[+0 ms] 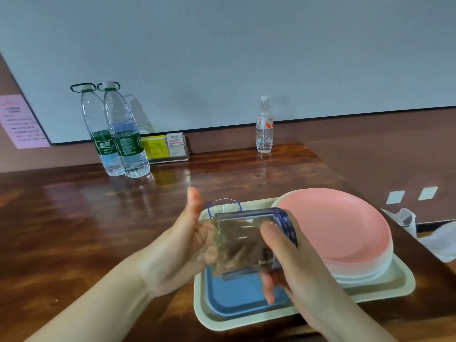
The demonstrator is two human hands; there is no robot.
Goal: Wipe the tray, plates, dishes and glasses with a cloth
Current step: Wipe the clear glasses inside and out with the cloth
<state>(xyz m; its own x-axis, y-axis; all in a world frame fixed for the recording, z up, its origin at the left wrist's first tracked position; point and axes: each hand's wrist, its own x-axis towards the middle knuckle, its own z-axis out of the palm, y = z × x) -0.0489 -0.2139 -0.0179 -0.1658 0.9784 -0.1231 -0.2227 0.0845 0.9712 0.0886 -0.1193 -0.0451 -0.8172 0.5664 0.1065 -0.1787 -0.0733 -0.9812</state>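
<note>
Both hands hold a clear square dish (243, 245) above the tray (385, 288).
Pink plates (345, 230) are stacked at 2 o'clock of it.

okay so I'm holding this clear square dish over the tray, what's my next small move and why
Probably pick up a cloth: both hands hold the clear dish above the tray, and no cloth shows in either. The white crumpled material at right may be one; I cannot tell.
</note>
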